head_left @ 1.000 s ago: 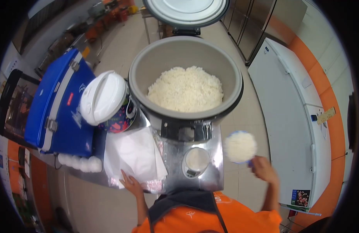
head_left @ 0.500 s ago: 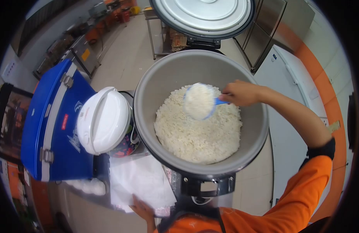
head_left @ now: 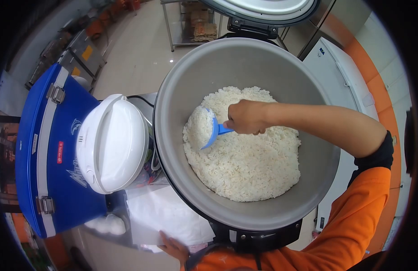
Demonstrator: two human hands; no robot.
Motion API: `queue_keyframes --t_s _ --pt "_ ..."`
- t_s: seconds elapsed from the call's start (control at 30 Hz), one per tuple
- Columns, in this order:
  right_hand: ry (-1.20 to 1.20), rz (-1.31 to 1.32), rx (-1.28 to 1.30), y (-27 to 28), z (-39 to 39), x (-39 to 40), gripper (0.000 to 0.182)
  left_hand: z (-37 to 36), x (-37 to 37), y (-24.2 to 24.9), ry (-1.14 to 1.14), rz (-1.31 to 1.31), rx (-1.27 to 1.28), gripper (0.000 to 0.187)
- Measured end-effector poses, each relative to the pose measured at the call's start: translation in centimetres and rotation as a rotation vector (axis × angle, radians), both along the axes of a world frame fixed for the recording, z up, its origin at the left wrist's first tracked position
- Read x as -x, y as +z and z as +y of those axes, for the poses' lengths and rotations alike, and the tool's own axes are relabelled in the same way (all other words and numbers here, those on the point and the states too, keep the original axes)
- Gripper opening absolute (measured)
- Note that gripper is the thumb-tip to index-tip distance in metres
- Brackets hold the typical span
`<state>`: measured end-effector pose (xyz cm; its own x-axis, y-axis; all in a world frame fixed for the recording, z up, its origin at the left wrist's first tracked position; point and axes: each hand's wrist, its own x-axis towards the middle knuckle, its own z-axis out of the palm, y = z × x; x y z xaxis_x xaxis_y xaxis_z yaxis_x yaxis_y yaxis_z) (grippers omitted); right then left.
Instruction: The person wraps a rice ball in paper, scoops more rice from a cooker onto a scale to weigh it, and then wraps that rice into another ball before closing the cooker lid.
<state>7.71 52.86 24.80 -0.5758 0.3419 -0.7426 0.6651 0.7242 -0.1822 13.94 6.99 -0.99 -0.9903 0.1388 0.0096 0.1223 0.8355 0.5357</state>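
Observation:
My right hand (head_left: 250, 117) is closed around the handle of a blue scoop (head_left: 213, 132). The scoop is heaped with rice and tilted at the left side of the cooked white rice (head_left: 254, 169). This rice fills the bottom of a large grey cooker pot (head_left: 321, 176), whose lid (head_left: 272, 9) stands raised at the back. My left hand (head_left: 173, 247) lies with its fingers out at the lower edge of a stack of white paper sheets (head_left: 166, 214), left of the cooker's front.
A white-lidded container (head_left: 112, 144) stands close against the cooker's left side. Beyond it is a blue cooler box (head_left: 60, 153) with metal latches. Knotted white bags (head_left: 108, 225) lie by the paper. A white chest freezer (head_left: 340, 77) is on the right, a metal rack (head_left: 191, 34) behind.
My right hand has moved left and lower with the scoop, from above the rice to its left edge. The view has shifted closer over the pot. My left hand stays at the paper.

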Motion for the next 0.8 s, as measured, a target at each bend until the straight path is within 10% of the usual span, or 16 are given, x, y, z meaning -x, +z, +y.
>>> queue_keyframes --t_s 0.8 --pt "0.101 0.432 -0.069 7.4 -8.5 -4.3 0.018 -0.1 -0.3 -0.5 -0.047 0.043 -0.039 0.051"
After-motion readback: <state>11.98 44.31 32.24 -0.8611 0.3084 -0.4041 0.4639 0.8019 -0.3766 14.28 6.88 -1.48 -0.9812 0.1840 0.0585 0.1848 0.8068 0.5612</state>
